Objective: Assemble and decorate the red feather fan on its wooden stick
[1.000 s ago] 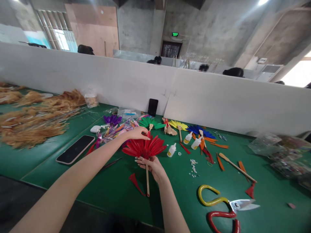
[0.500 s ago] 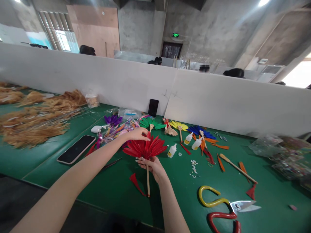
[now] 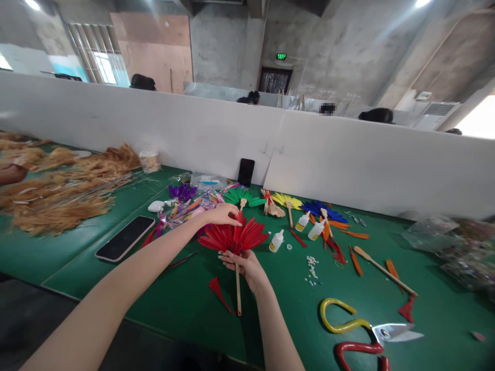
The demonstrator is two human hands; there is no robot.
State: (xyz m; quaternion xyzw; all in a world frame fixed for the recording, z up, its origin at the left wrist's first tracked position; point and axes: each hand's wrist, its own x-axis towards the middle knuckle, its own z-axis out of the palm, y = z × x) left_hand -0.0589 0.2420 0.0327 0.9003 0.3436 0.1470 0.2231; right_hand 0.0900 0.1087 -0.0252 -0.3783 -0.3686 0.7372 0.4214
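Observation:
A red feather fan (image 3: 233, 236) on a thin wooden handle (image 3: 238, 296) is held over the green table (image 3: 178, 309). My right hand (image 3: 246, 265) is closed round the base of its feathers, where the handle begins. From the left, my left hand (image 3: 226, 214) reaches over the fan, its fingers pinched at the top of a middle red feather. A red tassel (image 3: 219, 293) lies left of the handle. Green (image 3: 243, 197), yellow (image 3: 286, 200) and blue (image 3: 324, 210) fans lie behind.
Large scissors (image 3: 373, 332) lie at the front right, blades apart. Small glue bottles (image 3: 276, 241) stand right of the fan. A phone (image 3: 126, 238) lies at left. Tan plumes (image 3: 62, 190) cover the far left, where another person's hand (image 3: 12, 173) shows. A white partition (image 3: 201, 123) runs behind.
The view has shifted slightly, so everything appears a little further right. Another person's hand has come into view at the far left. My hands keep nearly the same hold on the fan.

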